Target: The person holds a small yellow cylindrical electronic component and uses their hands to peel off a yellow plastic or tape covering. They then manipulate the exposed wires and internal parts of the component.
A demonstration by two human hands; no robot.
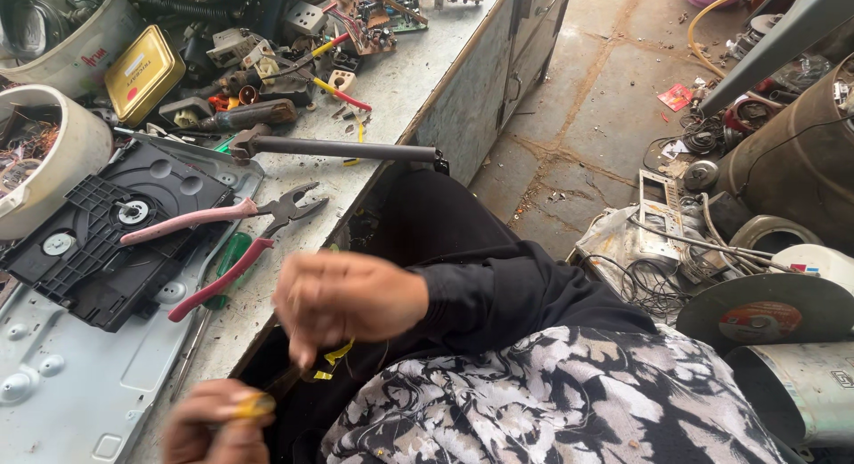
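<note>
I see my right hand (349, 297) pinching a yellow wire (336, 355) taut below the workbench (400, 99) front edge, while my left hand (216, 424), fingers curled shut, grips its other end. Pink-handled pliers (236, 233) lie within reach near that edge.

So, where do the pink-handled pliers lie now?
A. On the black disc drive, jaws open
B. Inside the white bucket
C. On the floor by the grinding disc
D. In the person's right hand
A: the pliers rest across the black disc drive on the bench, jaws open, untouched by either hand.
</note>
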